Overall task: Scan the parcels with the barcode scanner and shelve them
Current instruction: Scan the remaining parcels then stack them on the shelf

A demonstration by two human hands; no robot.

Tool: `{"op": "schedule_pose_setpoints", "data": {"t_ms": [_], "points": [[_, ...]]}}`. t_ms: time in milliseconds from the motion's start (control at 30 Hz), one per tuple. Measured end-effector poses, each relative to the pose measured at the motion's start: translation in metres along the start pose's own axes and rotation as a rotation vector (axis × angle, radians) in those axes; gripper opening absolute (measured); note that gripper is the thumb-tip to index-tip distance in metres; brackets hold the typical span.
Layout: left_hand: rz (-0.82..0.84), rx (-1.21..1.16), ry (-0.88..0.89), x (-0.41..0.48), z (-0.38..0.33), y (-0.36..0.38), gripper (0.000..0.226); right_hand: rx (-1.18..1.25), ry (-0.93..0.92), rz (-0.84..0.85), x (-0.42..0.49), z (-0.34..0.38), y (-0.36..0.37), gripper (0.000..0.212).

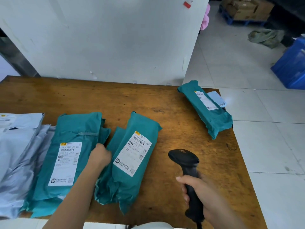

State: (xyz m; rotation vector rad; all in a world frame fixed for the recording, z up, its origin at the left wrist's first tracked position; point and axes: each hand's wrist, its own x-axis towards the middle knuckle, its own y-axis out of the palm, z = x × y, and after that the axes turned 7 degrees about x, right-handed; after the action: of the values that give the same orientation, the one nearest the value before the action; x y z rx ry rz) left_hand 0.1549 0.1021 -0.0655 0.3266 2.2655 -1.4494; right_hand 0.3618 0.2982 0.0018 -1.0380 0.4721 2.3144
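Observation:
A black barcode scanner (186,164) is gripped by its handle in my right hand (201,194) over the front right of the wooden table (115,98). Its head points away toward the table's far side. Left of it lies a teal parcel (130,164) with a white label facing up. My left hand (100,156) rests in the gap between that parcel and a second teal parcel (69,156) further left, fingers curled against the parcels' edges. A third teal parcel (206,108) lies at the table's far right corner, on top of a small pale blue parcel (217,98).
Grey mailer bags (16,154) are piled at the left edge of the table. A white wall panel (107,38) stands behind the table. On the tiled floor to the right are a blue crate (292,66), a green sack (265,38) and cardboard boxes (247,9) on a pallet.

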Motion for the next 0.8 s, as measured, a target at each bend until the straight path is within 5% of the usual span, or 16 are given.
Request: {"op": "schedule_pose_setpoints", "data": {"t_ms": [167,300,433,600,800], "points": [[-0.469,-0.123,0.349,-0.030,-0.035,-0.014,0.040,0.008,0.012,-0.003,0.002,0.002,-0.002,0.015],[-0.548,0.378,0.929,-0.064,-0.056,0.032,0.054,0.018,0.027,-0.012,0.003,0.005,-0.009,0.016],[-0.150,0.884,0.672,-0.057,-0.050,0.075,0.094,0.049,0.011,-0.021,0.002,0.009,-0.017,0.016],[-0.175,0.777,0.368,-0.027,-0.038,0.056,0.079,0.085,-0.014,-0.043,0.007,0.013,-0.031,0.015],[-0.143,0.725,0.409,-0.024,-0.037,0.050,0.080,0.085,-0.034,-0.003,0.016,0.015,-0.037,0.013]]}}
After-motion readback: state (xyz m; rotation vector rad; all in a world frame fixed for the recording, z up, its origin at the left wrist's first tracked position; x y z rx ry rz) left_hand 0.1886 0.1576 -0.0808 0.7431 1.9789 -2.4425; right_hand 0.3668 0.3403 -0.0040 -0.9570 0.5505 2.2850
